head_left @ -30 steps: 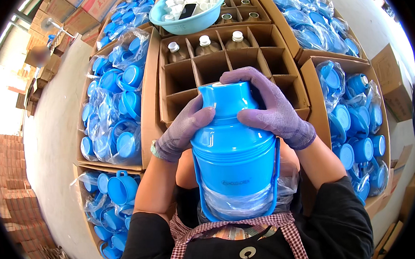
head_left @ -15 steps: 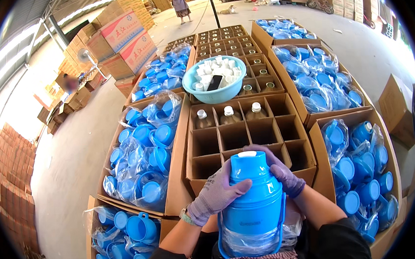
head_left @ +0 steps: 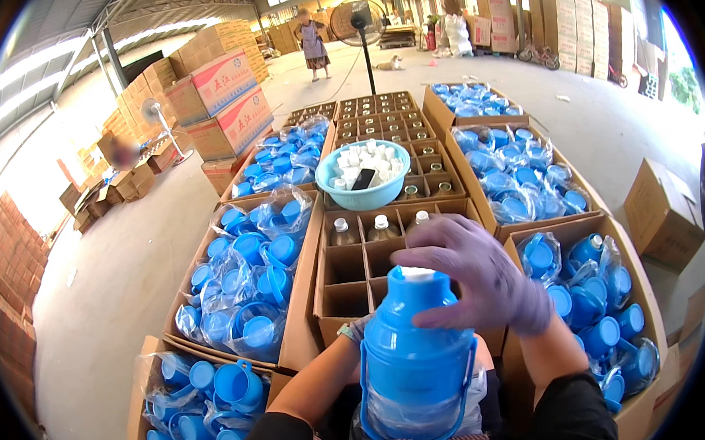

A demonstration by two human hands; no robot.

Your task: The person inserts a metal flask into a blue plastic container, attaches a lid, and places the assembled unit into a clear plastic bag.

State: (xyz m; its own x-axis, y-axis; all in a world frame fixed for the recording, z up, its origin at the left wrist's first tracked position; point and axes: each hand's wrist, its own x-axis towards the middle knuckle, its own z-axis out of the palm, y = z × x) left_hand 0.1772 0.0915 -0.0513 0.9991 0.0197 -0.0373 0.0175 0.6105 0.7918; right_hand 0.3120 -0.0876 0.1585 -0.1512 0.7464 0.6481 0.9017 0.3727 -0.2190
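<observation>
Blue, necked plastic flask (head_left: 415,354) partly hides the divided cardboard carton (head_left: 330,329)'s near edge; purple-gloved right grip (head_left: 487,273) spreads apart, left grip (head_left: 359,329) unclear.

Right hand (head_left: 491,272) moved off flask (head_left: 415,356) shoulder since half a second ago: now up at stopper (head_left: 417,273), fingers spread, contact unclear. Left hand (head_left: 357,328) went from front-left round to left rear, its fingers hidden behind flask. Third bottle (head_left: 422,215) now partly behind right fingers. View tilted up since one second ago: fan (head_left: 354,22), standing person (head_left: 311,43) now show far beyond fingers.
</observation>
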